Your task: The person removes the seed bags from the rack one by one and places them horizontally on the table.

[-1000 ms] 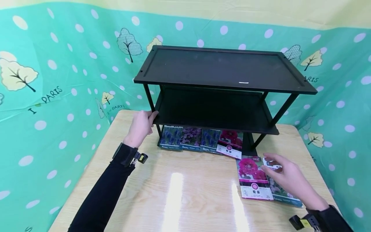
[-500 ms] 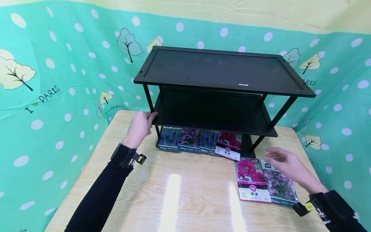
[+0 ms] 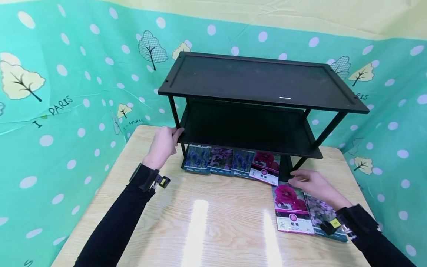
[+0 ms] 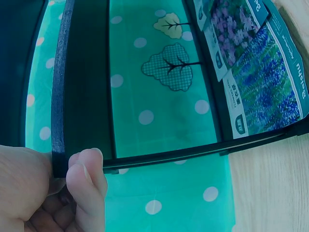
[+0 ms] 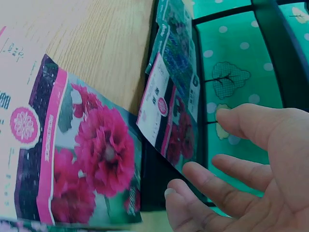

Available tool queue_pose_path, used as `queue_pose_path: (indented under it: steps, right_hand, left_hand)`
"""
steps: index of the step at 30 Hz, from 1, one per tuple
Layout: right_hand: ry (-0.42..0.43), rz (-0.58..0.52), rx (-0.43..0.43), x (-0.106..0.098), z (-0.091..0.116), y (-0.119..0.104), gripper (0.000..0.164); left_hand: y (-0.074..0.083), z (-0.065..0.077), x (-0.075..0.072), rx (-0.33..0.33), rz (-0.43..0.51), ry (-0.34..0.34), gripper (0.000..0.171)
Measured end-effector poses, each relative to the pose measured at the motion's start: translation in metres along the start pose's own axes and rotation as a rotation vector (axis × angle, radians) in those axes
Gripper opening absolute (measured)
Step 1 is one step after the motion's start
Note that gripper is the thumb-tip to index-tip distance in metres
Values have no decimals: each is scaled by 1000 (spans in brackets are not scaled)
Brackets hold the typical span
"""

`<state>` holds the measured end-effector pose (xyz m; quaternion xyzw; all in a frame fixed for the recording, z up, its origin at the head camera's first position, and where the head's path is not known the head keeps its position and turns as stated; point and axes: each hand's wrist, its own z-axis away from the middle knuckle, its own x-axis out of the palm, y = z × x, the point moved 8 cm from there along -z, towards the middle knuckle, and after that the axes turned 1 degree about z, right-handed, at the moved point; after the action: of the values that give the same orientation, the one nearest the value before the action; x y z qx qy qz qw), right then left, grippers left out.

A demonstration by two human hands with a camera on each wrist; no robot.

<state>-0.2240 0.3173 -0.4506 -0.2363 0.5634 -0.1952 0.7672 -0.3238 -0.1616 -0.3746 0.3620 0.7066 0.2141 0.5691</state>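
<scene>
Left hand (image 3: 161, 147) pinches the middle board (image 3: 247, 128) of the rack (image 3: 260, 81), near left corner; right hand (image 3: 313, 184), fingers loosely spread, nothing held, hovers by the near right leg (image 3: 299, 163). One low sweep might knock the pink-flower packet (image 3: 293, 213), near right on the table (image 3: 233, 230), askew!

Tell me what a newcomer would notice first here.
Probably the big black rack at the back of the wooden table, its middle shelf gripped at the front left corner by the left hand. Next would be the vivid pink-flowered packet lying in front of the rack's right end, beside the right hand. Behind everything, the turquoise cloth with pale dots and trees also catches the eye.
</scene>
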Motion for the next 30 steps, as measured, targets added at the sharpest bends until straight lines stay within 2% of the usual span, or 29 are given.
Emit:
queue_pose_path:
  steps: [7,15,23,30]
  right_hand:
    - [-16,31,-4,18,-16,0,48]
    - [-45,11,91,30,-31,9,43]
    - [-53,-50,178,38,-36,21,40]
    - [-46,-94,231,44,-37,23,36]
  left_hand:
    - [4,-1,0,4,-7,6,47]
    - [2,0,-3,0,-17,15,47]
    - [0,1,-2,-13,-1,10,48]
    - [1,1,-1,3,-1,4,45]
